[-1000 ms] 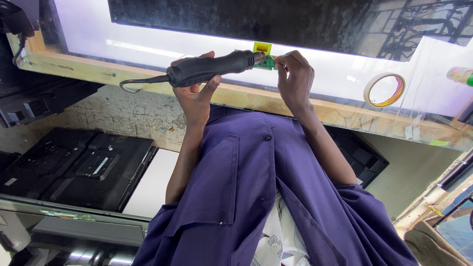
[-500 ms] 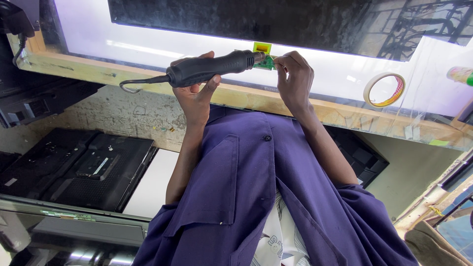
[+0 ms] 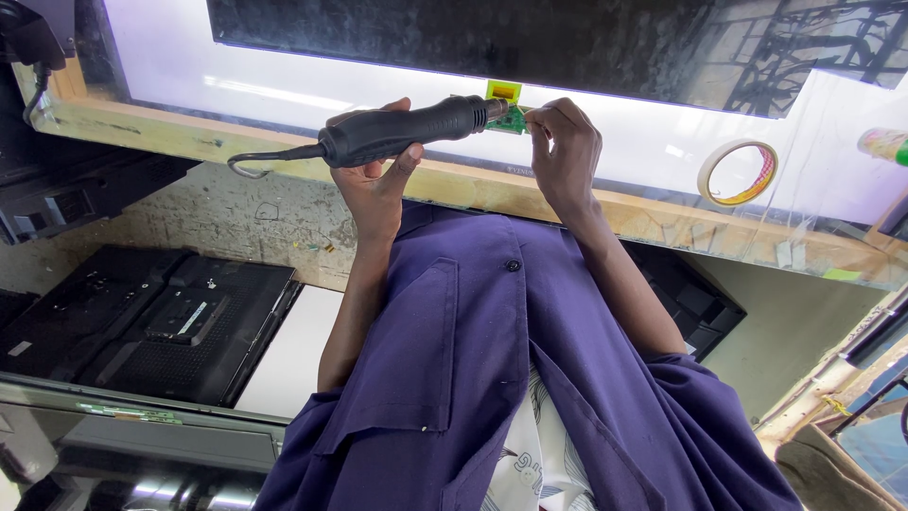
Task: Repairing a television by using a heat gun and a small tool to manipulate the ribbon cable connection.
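Two hands up at the edge of a lit panel (image 3: 378, 76) on a wooden bench (image 3: 236, 142). Left hand (image 3: 376, 180) wrapped round a black heat tool (image 3: 407, 132), fingers curled shut on the grip, nozzle poking right at a small green circuit board (image 3: 512, 119). Right hand (image 3: 566, 151) pinching that board, fingertips (image 3: 535, 118) tight on its edge, just beside the nozzle tip. Roll of tape (image 3: 738, 172) lying well off past the right fingers. Purple shirt (image 3: 492, 378) below both wrists.
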